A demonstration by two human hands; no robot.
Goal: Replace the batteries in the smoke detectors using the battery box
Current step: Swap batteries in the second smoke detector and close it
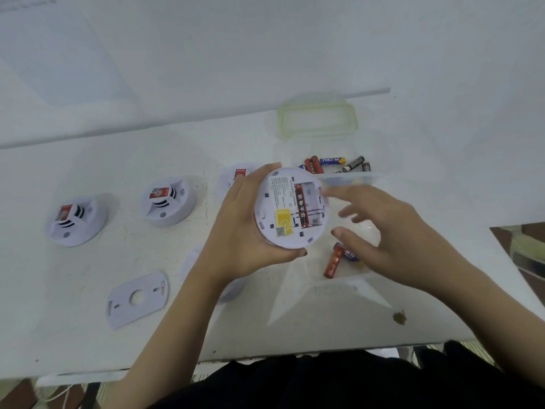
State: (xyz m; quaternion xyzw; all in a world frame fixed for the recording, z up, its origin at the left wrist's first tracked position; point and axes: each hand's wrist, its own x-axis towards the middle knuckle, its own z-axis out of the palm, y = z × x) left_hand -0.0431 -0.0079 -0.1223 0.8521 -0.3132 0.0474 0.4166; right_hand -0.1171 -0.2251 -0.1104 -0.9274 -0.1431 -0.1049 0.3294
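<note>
My left hand (pixel 239 228) grips a round white smoke detector (pixel 280 214) held back side up above the table. Its battery bay shows one red battery (pixel 301 206) beside an empty slot. My right hand (pixel 380 231) hovers just right of the detector with fingers spread and blurred, holding nothing I can see. Under that hand lies a red battery (pixel 333 261) next to a blue one (pixel 351 255). A clear battery box (pixel 354 178) behind the detector holds several batteries (pixel 333 163).
Two more detectors (pixel 77 221) (pixel 169 200) stand face up at the left, and a third (pixel 239 175) peeks out behind my left hand. A white mounting plate (pixel 138 299) lies near the front. The box's greenish lid (pixel 317 118) rests at the back.
</note>
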